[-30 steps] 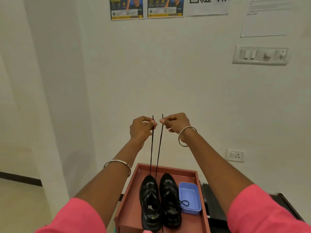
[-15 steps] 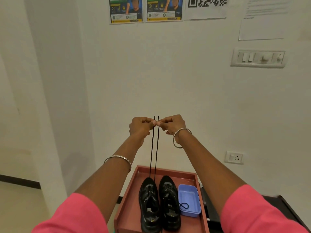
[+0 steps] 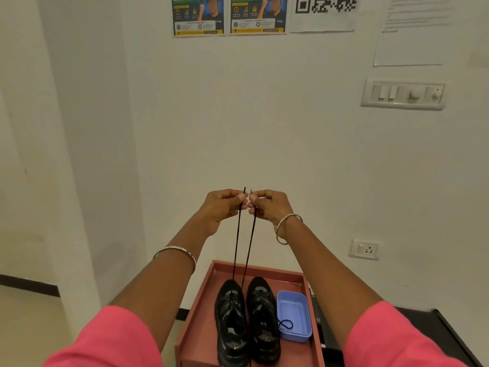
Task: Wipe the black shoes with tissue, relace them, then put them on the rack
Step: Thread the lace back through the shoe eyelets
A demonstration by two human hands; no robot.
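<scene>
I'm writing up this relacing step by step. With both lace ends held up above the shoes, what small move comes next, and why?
Probably lower the ends and cross them to the next eyelets. The left hand and right hand pinch the black lace taut, tips about level, both strands rising from the left shoe, so the lengths look evened.

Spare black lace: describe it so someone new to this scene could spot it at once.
Start at the reddish-brown tray low in view. Beside the right shoe sits a blue tub; the spare lace lies looped on its floor. Unlike the taut lace rising from the left shoe, it is slack and unheld.
</scene>
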